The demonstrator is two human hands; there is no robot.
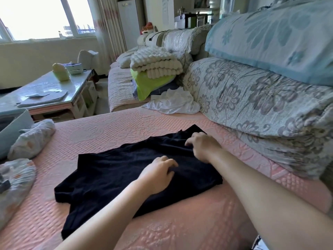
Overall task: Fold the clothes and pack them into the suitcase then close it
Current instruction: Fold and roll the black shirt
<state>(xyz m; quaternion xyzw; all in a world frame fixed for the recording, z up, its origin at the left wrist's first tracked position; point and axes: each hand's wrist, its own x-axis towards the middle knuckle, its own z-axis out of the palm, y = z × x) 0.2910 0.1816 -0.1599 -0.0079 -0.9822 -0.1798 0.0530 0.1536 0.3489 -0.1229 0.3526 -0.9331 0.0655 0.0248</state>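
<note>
Both left grip and right grip pinch black shirt beneath.

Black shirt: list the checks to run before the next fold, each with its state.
1. Black shirt spread flat: not ok, fabric bunches by the right hand.
2. Left hand grips the shirt: ok, fingers curl into its middle.
3. Right hand grips the far edge: ok.
4. White garment apart from the shirt: ok.
5. Suitcase open and ready: cannot tell, only a grey corner shows at left.
</note>
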